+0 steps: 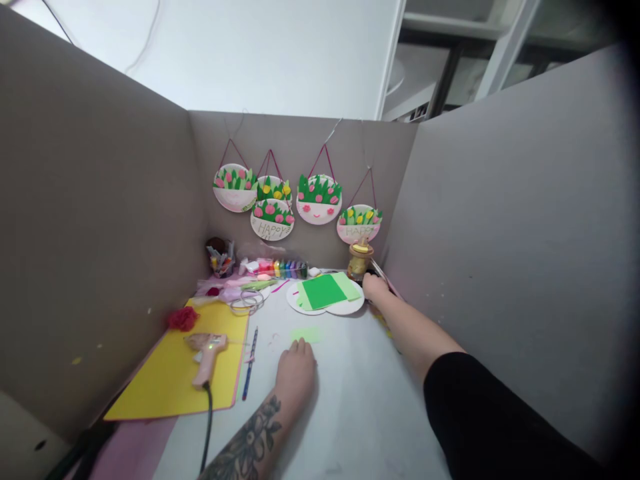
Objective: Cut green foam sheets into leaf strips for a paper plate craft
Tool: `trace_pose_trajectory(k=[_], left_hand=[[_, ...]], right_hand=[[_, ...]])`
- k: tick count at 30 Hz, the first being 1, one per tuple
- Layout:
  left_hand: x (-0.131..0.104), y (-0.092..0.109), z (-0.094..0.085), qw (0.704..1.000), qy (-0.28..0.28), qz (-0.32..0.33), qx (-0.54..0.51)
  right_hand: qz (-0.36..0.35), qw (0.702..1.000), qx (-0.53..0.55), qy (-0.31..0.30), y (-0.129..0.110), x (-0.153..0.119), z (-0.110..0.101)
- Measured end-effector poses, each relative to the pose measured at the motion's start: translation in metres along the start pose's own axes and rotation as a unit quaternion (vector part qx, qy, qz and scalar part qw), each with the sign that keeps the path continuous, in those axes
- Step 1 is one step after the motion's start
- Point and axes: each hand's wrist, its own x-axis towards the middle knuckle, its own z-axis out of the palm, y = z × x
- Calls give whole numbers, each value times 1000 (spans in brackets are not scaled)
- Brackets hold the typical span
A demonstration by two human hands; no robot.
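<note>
My left hand (297,370) rests palm down on the table, its fingertips at the near edge of a small light green paper piece (306,333). Its fingers lie flat and hold nothing. At the back right, my right hand (375,288) has curled fingers beside a yellowish jar (358,263). Whatever it grips there, if anything, is hidden; something dark shows by the fingers. Left of that hand, a dark green paper sheet (323,292) lies over light green sheets (351,288) on white paper plates (345,307).
A pink hot glue gun (207,353) lies on yellow sheets (165,373), its cord running toward me. Nearby are a dark pencil (251,363) and red yarn (183,319). Colored clay or paint pots (283,269) stand at the back. Grey panels (500,220) enclose the table.
</note>
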Motion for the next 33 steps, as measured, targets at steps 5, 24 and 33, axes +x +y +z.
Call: trace_pose_trajectory(k=[5, 24, 33], left_hand=[[0, 0, -3, 1000, -9, 2, -10], [-4, -10, -9, 999, 38, 3, -7], [14, -12, -30, 998, -47, 2, 36]], right_hand=[[46, 998, 18, 37, -33, -7, -29], [-50, 580, 791, -190, -25, -161, 23], [-104, 639, 754, -111, -36, -166, 40]])
